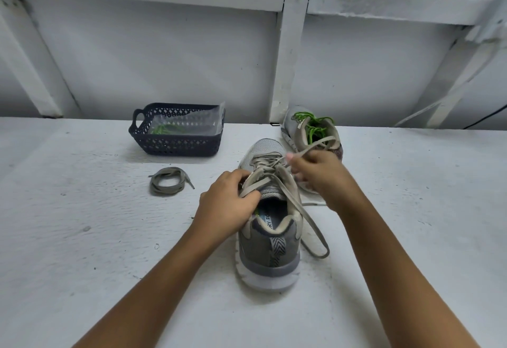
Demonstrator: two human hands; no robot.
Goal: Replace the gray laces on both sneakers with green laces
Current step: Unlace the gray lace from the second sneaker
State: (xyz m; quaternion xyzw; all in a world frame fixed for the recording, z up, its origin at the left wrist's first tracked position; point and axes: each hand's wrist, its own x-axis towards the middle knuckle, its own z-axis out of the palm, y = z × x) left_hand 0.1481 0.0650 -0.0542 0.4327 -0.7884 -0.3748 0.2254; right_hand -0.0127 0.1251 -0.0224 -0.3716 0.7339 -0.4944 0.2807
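Note:
A grey sneaker (267, 249) stands in the middle of the white surface, heel toward me, with a grey lace (315, 235) threaded in it. My left hand (227, 202) grips the sneaker's left side at the tongue, a strand of the lace across its fingers. My right hand (318, 172) pinches a strand of the same lace and holds it up over the eyelets. A long loop of lace hangs down the sneaker's right side. Behind it, a second sneaker (312, 133) wears green laces (312, 125). A removed grey lace (167, 181) lies coiled at the left.
A dark blue plastic basket (175, 144) sits at the back left, holding a clear bag with a green lace (164, 129) inside. A white wall with beams rises right behind the surface.

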